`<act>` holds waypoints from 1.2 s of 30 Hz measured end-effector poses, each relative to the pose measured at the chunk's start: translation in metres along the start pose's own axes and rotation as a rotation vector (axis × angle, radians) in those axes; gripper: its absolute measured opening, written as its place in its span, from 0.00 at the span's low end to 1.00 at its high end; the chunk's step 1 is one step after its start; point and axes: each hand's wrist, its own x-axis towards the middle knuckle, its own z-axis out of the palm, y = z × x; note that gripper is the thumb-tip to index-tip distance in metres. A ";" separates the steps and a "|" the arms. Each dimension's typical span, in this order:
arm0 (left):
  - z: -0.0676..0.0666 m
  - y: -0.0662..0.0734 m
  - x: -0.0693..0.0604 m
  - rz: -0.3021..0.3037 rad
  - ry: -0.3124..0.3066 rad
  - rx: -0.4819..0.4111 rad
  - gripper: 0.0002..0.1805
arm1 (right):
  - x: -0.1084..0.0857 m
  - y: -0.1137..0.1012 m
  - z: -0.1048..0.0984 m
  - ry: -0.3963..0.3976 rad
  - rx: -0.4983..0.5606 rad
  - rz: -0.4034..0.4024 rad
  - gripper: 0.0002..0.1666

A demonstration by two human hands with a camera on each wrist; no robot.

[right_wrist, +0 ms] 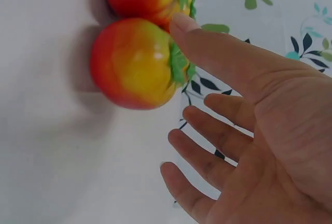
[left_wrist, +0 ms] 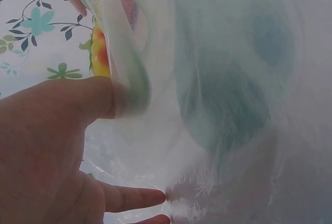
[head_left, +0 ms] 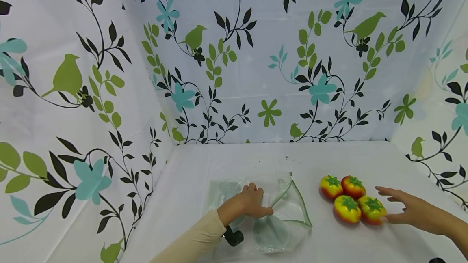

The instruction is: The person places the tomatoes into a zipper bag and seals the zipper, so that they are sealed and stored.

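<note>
Left hand (head_left: 248, 202) touches a bag (head_left: 269, 230); right hand (head_left: 417, 211) (fingers parted) hovers beside fruits (head_left: 350, 206).

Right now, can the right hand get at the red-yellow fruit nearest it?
Probably yes: the right hand is open beside that fruit, with nothing visible between them.

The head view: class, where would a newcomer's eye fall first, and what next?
Probably on the four glossy, round red-and-yellow fruits with green leafy tops, clustered on the white tabletop beside the right hand. Next, perhaps, the white cloth backdrop printed with green birds and teal flowers, behind the tabletop, then the clear plastic bag with green edging under the left hand.
</note>
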 end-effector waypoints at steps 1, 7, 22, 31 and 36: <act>0.000 0.000 0.000 -0.001 -0.001 -0.003 0.41 | 0.001 0.003 0.000 -0.018 0.016 0.006 0.53; 0.000 0.000 -0.001 -0.001 -0.008 -0.014 0.41 | 0.006 0.018 0.004 -0.089 0.088 0.051 0.54; 0.002 -0.003 0.001 0.042 0.003 -0.016 0.41 | 0.010 0.032 0.008 -0.116 0.101 0.024 0.50; 0.002 -0.004 0.002 0.027 -0.010 -0.027 0.41 | 0.011 0.030 0.011 -0.129 0.120 0.023 0.47; 0.002 -0.005 0.003 0.041 -0.011 -0.013 0.42 | 0.010 0.028 0.013 -0.123 0.105 0.050 0.46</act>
